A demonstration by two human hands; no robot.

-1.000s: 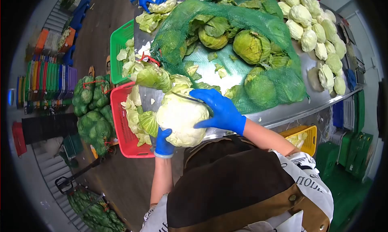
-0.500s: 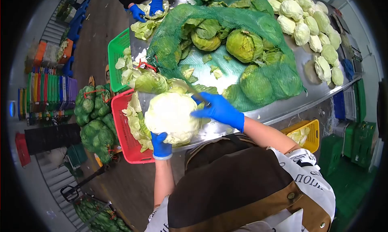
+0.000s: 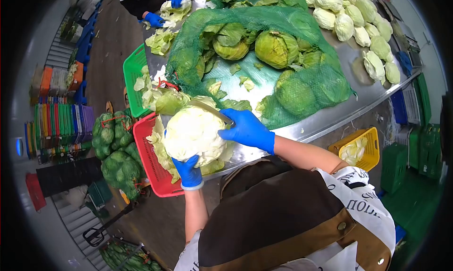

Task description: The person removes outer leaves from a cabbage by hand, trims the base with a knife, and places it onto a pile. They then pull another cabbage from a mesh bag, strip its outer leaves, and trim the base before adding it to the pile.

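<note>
Half a second earlier the knife [image 3: 213,113] was a raised blur; now its blade lay clear along the upper edge of the pale cabbage [image 3: 193,136], so the knife work there seemed unfinished. The right hand [image 3: 247,130] was closed round the handle; the left hand [image 3: 188,171] was clamped on the cabbage's lower side. The cabbage was at the near edge of the table [image 3: 365,90], beside the red basket [image 3: 149,157]

Left hand [image 3: 188,171] holds a pale cabbage [image 3: 193,135], right hand [image 3: 250,130] a knife [image 3: 217,114]
</note>
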